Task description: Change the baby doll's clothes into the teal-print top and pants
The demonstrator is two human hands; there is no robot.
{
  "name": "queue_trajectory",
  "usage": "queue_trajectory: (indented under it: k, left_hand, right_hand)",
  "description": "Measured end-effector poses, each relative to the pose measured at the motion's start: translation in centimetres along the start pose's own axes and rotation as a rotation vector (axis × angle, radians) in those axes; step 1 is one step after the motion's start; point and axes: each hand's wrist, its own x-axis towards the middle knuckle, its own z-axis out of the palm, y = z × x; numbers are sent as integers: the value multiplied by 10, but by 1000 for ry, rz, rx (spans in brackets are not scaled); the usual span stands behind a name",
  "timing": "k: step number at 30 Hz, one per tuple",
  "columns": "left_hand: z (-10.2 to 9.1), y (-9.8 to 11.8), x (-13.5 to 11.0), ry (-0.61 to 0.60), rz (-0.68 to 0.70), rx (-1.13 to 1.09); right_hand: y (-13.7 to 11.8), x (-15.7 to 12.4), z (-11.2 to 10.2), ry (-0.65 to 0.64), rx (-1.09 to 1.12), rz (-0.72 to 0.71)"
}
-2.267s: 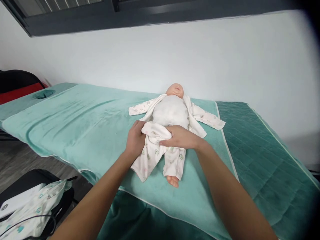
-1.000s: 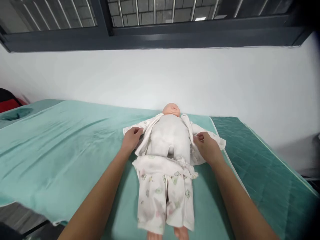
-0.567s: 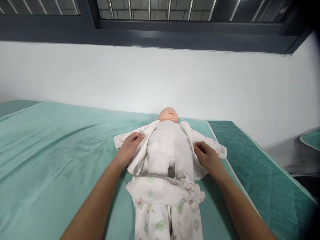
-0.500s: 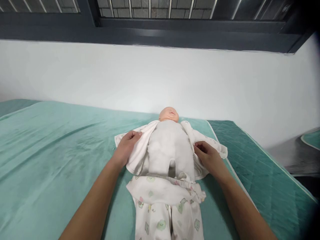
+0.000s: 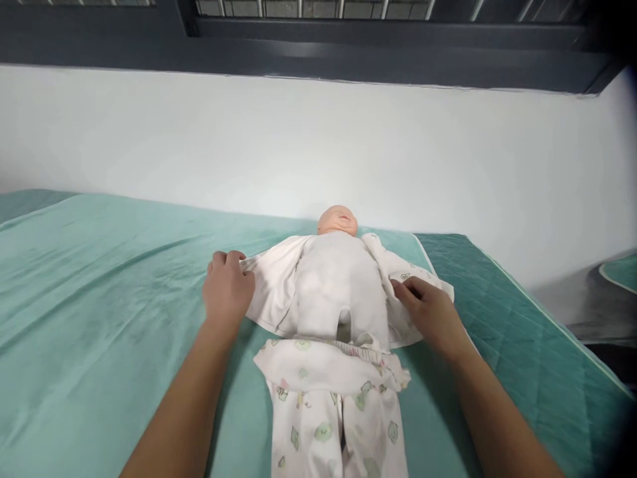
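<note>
Lying face-up at centre frame on a green-covered bed (image 5: 124, 299), the doll (image 5: 341, 285) has its jacket (image 5: 273, 282) spread open, unfastened, and its trousers (image 5: 331, 405) only below the torso. The left hand (image 5: 229, 285), back uppermost at centre left, appears clamped on one jacket edge; the right hand (image 5: 430, 312), angled inward, pinches the other.

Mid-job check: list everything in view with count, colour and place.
Doll: one, peach head, pale torso, centre, lying face up.
Jacket: one, white with small prints, spread open beside the doll's torso.
Trousers: one pair, white with green prints, below the torso.
Sheet: one, light green, under the doll.
Quilted cover: one, dark green, right.
Wall: one, white, behind.
Window frame: one, dark grey, top.
Bars: several, silver, top edge.
Left hand: one, bare, holding the jacket, left.
Right hand: one, bare, holding the jacket, right.
</note>
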Motion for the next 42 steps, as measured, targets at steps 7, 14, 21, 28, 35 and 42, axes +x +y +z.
queue_trajectory:
  k: [7, 14, 21, 28, 35, 42]
  left_hand:
    - [-10, 44, -29, -444, 94, -857]
    - [-41, 52, -33, -1037, 421, -813]
    - [-56, 46, -32, -1194, 497, -755]
    - [-57, 47, -36, -1202, 554, -704]
    - [-36, 52, -44, -901, 359, -952]
    - [-5, 46, -48, -504, 261, -955]
  right_hand:
    - [30, -21, -23, 287, -198, 183]
    - [24, -37, -12, 363, -202, -83]
    - [-17, -81, 9, -58, 222, -416]
    - [-12, -102, 10, -70, 277, -484]
    - [-11, -99, 13, -87, 297, -408]
    - [-14, -93, 16, -178, 342, -239]
